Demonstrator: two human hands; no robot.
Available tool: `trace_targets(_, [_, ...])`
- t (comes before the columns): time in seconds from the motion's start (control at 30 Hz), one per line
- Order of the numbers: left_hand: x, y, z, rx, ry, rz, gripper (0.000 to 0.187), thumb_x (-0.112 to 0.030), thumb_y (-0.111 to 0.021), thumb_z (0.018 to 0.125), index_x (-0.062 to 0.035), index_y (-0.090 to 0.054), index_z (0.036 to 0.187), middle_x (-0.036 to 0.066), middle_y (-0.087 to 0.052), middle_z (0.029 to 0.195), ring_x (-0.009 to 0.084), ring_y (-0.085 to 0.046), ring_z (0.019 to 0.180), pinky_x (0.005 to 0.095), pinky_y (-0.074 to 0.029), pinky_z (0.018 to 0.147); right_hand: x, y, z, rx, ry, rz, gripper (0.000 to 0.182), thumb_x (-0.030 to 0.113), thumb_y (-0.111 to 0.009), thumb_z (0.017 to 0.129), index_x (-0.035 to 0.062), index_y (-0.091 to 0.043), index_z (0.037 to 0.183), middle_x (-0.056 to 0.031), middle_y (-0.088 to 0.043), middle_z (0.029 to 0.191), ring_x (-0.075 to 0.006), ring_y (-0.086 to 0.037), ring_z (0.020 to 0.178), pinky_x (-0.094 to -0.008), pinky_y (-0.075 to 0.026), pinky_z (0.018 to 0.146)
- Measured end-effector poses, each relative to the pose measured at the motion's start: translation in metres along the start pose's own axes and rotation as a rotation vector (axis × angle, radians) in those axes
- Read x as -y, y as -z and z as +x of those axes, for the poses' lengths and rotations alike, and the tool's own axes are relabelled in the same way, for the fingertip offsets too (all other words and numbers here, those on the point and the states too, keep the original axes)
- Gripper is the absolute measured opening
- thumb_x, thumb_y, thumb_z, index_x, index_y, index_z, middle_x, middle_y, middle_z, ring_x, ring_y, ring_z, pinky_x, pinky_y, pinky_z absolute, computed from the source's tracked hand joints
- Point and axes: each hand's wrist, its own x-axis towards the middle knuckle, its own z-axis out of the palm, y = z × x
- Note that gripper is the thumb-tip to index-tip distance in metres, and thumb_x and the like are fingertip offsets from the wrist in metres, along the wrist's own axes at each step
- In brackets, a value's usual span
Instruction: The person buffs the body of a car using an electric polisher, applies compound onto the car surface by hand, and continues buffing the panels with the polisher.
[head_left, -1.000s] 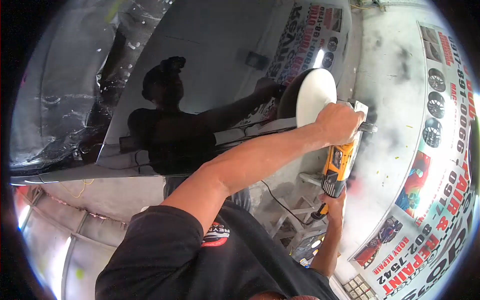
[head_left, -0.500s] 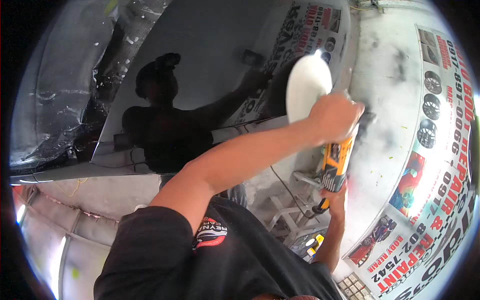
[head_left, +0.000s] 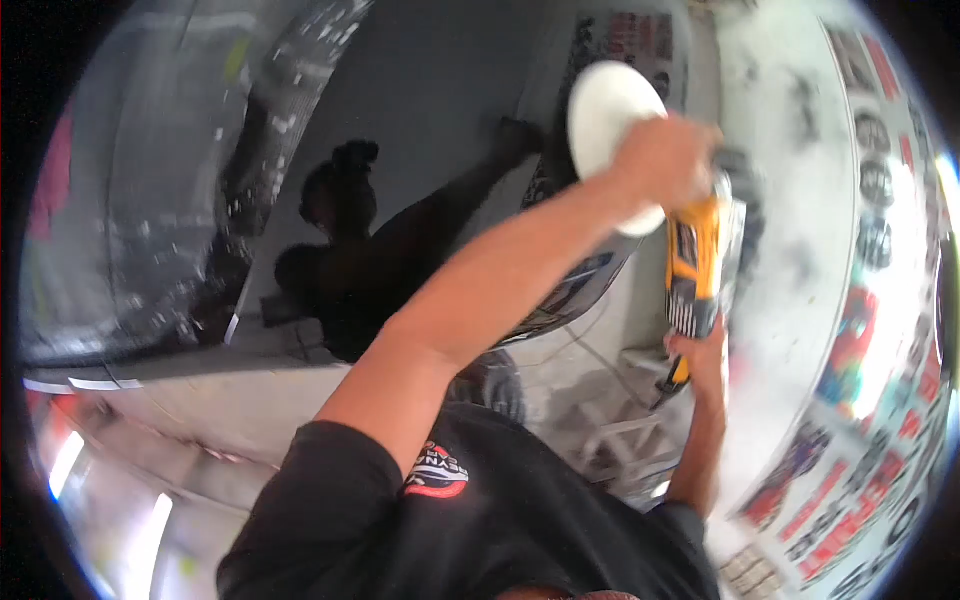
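Note:
My left hand [head_left: 665,160] is wrapped round the front end of a yellow and black power polisher [head_left: 695,255], close behind its pad. At the rear, my right hand [head_left: 700,355] grips the polisher's handle. A round white polishing pad [head_left: 605,115] on the tool stands tilted over the glossy black car panel [head_left: 430,90], overlapping its right side. The panel mirrors a dark figure with an outstretched arm. Part of the pad is hidden behind my left hand.
Dark plastic sheeting [head_left: 165,190] with white specks lies to the left of the panel. A pale, spotted wall [head_left: 790,210] with a printed banner [head_left: 860,480] rises on the right. Below the tool, a cord and a wooden stand [head_left: 620,440] show near the floor.
The polisher and both hands have shifted slightly, the pad moving up and left in view. The whole view has swung a little, with the wall banner now lower and blurred.

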Motion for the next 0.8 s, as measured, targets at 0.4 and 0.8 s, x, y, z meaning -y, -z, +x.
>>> trace_targets(0.4, [-0.028,0.238,-0.013,-0.458,-0.057,0.560,0.032,-0.017,-0.082,0.084,0.0076,-0.072,0.102,0.016,-0.073,0.080,0.0092,-0.064,0.078,0.0287,-0.052,0.072,0.162,-0.108,0.007,0.397,0.368,0.184,0.088,0.012,-0.080,0.069,-0.0008,-0.039,0.146,-0.0244,-0.064,0.122,-0.0319,-0.061,0.119,-0.0400,-0.044,0.105])
trace_targets(0.8, [-0.046,0.021,0.092,-0.058,-0.126,0.352,0.030,-0.029,-0.074,0.082,-0.0062,-0.076,0.103,0.017,-0.076,0.090,0.0298,-0.074,0.084,0.0408,-0.055,0.076,0.038,-0.034,0.039,0.032,0.117,0.365,0.085,0.003,-0.079,0.063,-0.0010,-0.045,0.140,-0.0127,-0.067,0.111,-0.0229,-0.065,0.101,-0.0346,-0.052,0.091])
